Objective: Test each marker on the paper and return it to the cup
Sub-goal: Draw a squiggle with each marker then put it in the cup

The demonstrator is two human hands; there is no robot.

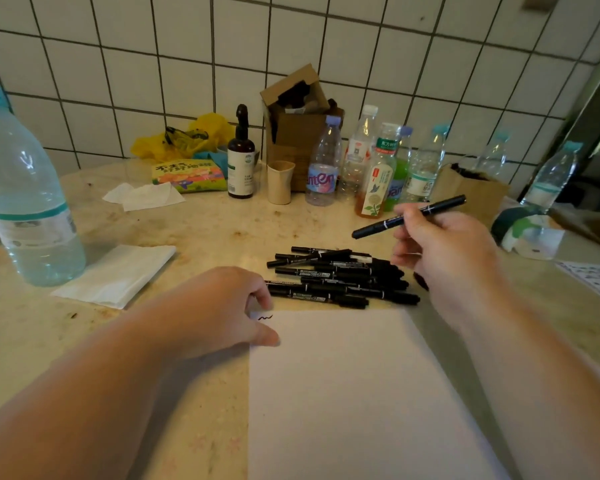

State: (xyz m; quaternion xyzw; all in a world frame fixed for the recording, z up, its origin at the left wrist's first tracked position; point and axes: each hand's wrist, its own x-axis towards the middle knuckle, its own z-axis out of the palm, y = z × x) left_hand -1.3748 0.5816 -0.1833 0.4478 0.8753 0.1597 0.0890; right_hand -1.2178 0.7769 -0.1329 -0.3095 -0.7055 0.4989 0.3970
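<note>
A white sheet of paper (354,393) lies in front of me with one small black squiggle (265,318) near its top left corner. My left hand (222,306) rests on that corner, thumb and fingers touching the paper. A pile of several black markers (340,278) lies just beyond the paper. My right hand (444,251) hovers above the pile's right end and grips one capped black marker (409,216), which points left and slightly down. A beige cup (280,181) stands upright further back, apart from both hands.
A large water bottle (25,188) stands at the left with a folded tissue (118,275) beside it. Several bottles (378,168), a brown dropper bottle (241,157) and a cardboard box (298,126) line the tiled wall behind the cup. A snack packet (187,174) lies back left.
</note>
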